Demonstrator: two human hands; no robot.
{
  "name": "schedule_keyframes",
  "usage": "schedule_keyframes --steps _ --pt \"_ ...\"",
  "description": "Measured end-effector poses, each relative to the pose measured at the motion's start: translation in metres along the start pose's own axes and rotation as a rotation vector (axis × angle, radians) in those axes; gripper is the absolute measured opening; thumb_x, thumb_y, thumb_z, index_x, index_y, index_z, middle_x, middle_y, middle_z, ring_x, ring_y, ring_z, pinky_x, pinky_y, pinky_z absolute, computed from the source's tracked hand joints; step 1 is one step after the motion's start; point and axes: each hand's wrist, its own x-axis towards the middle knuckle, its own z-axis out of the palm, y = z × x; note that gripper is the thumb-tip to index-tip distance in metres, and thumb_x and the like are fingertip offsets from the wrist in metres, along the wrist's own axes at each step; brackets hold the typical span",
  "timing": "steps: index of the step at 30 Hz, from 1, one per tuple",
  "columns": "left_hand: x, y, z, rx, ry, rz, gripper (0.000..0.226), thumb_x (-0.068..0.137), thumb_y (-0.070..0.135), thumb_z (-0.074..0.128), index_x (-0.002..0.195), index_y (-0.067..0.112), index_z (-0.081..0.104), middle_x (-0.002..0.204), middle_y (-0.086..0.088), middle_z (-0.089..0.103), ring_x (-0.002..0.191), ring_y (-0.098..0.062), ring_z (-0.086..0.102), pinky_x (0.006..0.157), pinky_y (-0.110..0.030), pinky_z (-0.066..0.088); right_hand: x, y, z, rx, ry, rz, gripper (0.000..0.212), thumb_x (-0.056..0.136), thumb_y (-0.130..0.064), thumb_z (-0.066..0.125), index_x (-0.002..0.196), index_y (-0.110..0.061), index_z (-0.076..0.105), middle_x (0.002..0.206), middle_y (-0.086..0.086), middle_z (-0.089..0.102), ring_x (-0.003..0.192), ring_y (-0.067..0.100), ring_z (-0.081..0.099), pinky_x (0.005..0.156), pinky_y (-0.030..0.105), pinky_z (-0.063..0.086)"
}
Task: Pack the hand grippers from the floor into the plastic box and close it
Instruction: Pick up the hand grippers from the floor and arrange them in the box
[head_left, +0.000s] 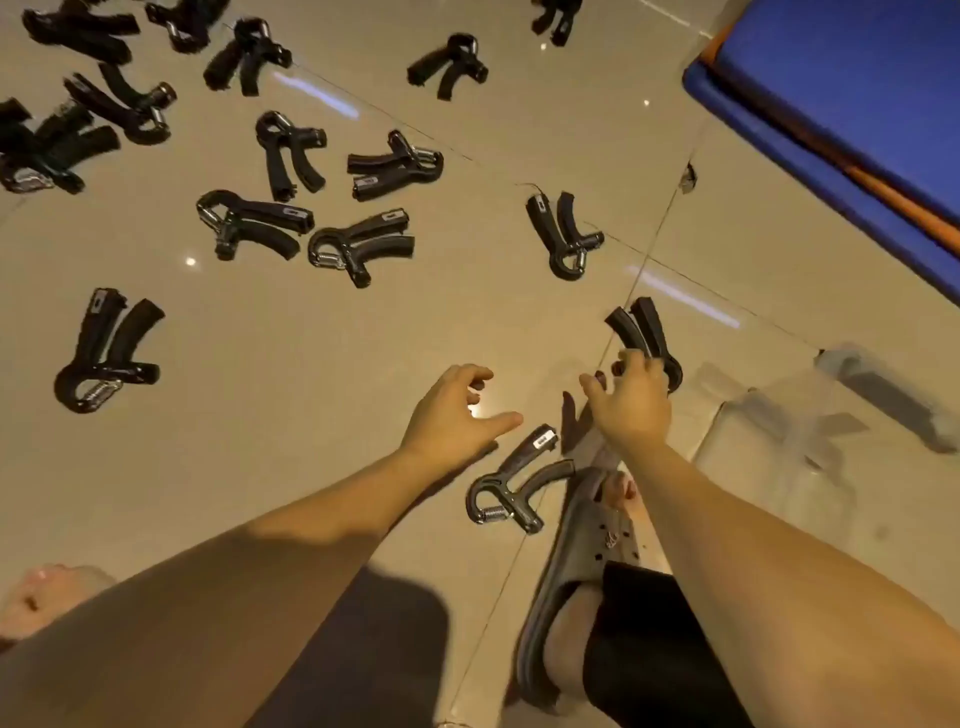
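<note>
Several black hand grippers lie scattered over the beige tiled floor, most in the upper left. My right hand (631, 402) holds one hand gripper (641, 332) by its head, with the handles pointing up and away. My left hand (457, 415) hovers with loosely spread fingers and holds nothing. Just below and right of it lies another hand gripper (511, 480) on the floor. A further hand gripper (563, 236) lies a little beyond my right hand. The clear plastic box (810, 452) sits blurred at the right, with a grey latch (883, 395) on its far side.
A blue mat with an orange edge (841, 104) fills the upper right corner. My right foot in a grey clog (576, 566) rests on the floor under my right arm. My bare left foot (36, 597) shows at the lower left.
</note>
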Motion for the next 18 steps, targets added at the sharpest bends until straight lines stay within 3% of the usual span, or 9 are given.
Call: schedule_keyframes --steps 5,7,11,18 --pt "-0.002 -0.010 0.054 0.251 -0.085 0.048 0.088 0.062 0.065 0.082 0.136 0.027 0.053 0.123 0.010 0.048 0.115 -0.010 0.054 0.098 -0.032 0.048 0.052 0.043 -0.013 -0.062 0.068 0.032 0.075 0.085 -0.050 0.071 0.145 -0.014 0.043 0.136 0.015 0.048 0.121 0.038 0.050 0.098 0.052 0.048" --pt "-0.004 -0.015 0.074 0.376 -0.051 0.075 0.095 0.058 0.072 0.077 0.138 0.029 0.050 0.122 0.009 0.045 0.113 -0.013 0.047 0.099 -0.033 0.043 0.068 0.052 -0.012 -0.078 0.065 0.027 0.080 0.084 -0.051 0.073 0.146 -0.011 0.039 0.138 0.015 0.048 0.122 0.037 0.049 0.100 0.052 0.046" --pt "-0.007 -0.022 0.094 0.483 -0.017 0.154 0.094 0.056 0.077 0.070 0.137 0.033 0.048 0.117 0.011 0.043 0.110 -0.011 0.039 0.097 -0.032 0.036 0.091 0.054 -0.004 -0.037 0.031 -0.010 0.070 0.084 -0.053 0.072 0.134 -0.010 0.048 0.127 0.014 0.056 0.116 0.036 0.051 0.096 0.052 0.046" --pt "0.001 -0.029 0.072 0.418 0.173 0.075 0.077 0.067 0.052 0.085 0.134 0.028 0.058 0.112 0.006 0.048 0.106 -0.016 0.044 0.092 -0.030 0.031 0.081 0.045 0.017 0.045 0.126 0.030 0.060 0.084 -0.047 0.074 0.130 -0.012 0.059 0.121 0.011 0.057 0.112 0.034 0.051 0.091 0.048 0.047"
